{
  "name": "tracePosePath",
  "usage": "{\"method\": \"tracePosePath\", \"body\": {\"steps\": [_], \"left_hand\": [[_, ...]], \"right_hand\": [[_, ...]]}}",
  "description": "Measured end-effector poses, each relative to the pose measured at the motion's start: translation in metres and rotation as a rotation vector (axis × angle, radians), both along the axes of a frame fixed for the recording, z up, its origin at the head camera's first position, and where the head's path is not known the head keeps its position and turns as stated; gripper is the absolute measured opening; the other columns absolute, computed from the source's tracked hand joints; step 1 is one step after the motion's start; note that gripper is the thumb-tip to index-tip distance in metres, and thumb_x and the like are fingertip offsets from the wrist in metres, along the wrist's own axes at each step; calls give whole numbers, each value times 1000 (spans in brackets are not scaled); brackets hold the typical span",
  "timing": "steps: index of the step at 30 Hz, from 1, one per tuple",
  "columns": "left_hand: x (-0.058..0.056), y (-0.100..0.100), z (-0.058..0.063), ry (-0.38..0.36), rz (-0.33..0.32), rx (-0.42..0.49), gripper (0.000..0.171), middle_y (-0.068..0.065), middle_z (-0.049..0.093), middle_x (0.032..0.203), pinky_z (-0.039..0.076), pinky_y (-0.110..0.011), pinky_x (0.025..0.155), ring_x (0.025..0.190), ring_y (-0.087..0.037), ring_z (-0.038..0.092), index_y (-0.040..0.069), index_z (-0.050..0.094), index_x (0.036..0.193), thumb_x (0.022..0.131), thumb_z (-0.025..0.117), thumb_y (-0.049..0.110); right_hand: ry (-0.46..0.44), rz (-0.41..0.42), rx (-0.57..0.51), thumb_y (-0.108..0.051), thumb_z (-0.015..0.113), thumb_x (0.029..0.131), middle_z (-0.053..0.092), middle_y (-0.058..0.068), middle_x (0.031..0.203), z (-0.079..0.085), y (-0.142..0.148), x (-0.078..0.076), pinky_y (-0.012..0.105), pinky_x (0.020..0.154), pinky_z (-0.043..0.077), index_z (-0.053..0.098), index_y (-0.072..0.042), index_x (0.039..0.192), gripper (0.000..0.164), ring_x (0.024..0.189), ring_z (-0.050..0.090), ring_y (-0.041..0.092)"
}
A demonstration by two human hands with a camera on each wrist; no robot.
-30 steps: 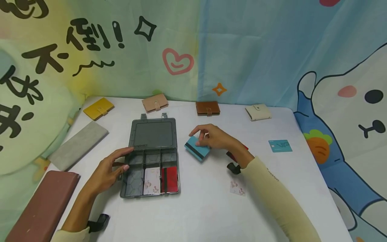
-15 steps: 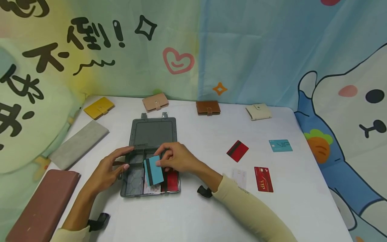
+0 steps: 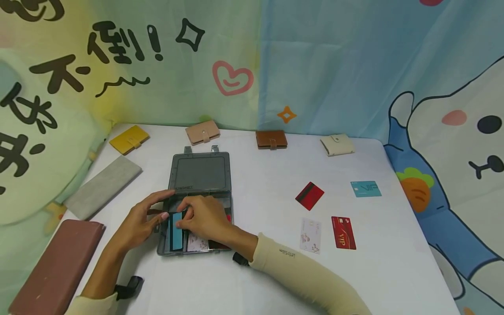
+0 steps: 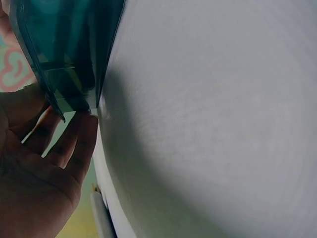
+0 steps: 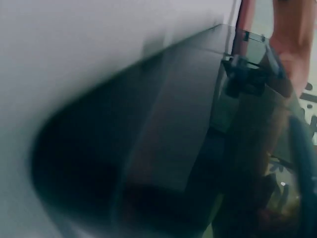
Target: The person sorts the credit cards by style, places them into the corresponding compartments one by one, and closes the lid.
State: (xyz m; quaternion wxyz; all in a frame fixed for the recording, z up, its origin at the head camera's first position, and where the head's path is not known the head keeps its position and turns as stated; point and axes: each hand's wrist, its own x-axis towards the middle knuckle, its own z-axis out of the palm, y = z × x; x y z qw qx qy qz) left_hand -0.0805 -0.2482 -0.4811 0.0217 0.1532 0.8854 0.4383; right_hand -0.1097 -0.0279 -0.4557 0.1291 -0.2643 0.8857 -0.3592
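Note:
A grey see-through compartment box (image 3: 201, 173) lies with its lid folded back. My right hand (image 3: 205, 219) pinches a blue card (image 3: 176, 238) with a black stripe, which lies down in the front left compartment, thumb on its right edge. In the middle compartment is a white patterned card (image 3: 197, 243); the red card in the right compartment is mostly hidden under my right hand. My left hand (image 3: 142, 221) touches the box's left side. In the left wrist view its fingers (image 4: 84, 141) reach the box edge, fairly straight. The right wrist view is mostly the blurred dark box wall (image 5: 168, 114).
Right of the box lie a striped red card (image 3: 309, 196), a white card (image 3: 310, 235), a red VIP card (image 3: 344, 232) and a teal VIP card (image 3: 366, 189). Several small wallets, among them a brown one (image 3: 271, 139), line the back. A grey wallet (image 3: 103, 188) and a maroon wallet (image 3: 57, 267) lie left.
My right hand has carried the blue card leftward from beside the box, over the middle compartment, and down into the front left one. My left hand has stayed at the box's side.

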Motion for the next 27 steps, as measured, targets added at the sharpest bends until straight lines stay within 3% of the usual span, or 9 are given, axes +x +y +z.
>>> {"method": "tracePosePath", "body": {"steps": [5, 13, 18, 27], "left_hand": [[0, 1, -1, -4, -2, 3, 66, -12, 46, 152, 52, -58, 97, 137, -36, 45, 12, 45, 149, 90, 67, -5], [1, 2, -1, -26, 14, -1, 67, -14, 44, 153, 48, -65, 99, 138, -41, 43, 13, 44, 150, 90, 67, -5], [2, 3, -1, -25, 23, -9, 68, -14, 44, 153, 47, -67, 99, 138, -41, 43, 14, 44, 150, 89, 67, -7], [3, 4, 1, -22, 27, -19, 68, -15, 44, 153, 47, -66, 99, 139, -42, 42, 13, 44, 150, 89, 66, -8]], "right_hand": [[66, 56, 26, -35, 82, 83, 58, -18, 65, -2, 3, -1, 12, 53, 44, 74, -22, 102, 25, 58, 52, -4], [-51, 207, -221, -32, 80, 85, 65, -13, 79, 1, 45, -14, 16, 61, 54, 72, -16, 112, 32, 66, 60, 2], [-83, 181, -260, -33, 83, 82, 66, -9, 86, 5, 86, -23, 24, 68, 55, 72, -22, 113, 35, 77, 61, 10], [-51, 108, -156, -28, 89, 75, 69, 2, 113, -1, 182, -41, 51, 96, 50, 68, -26, 121, 51, 109, 59, 28]]}}
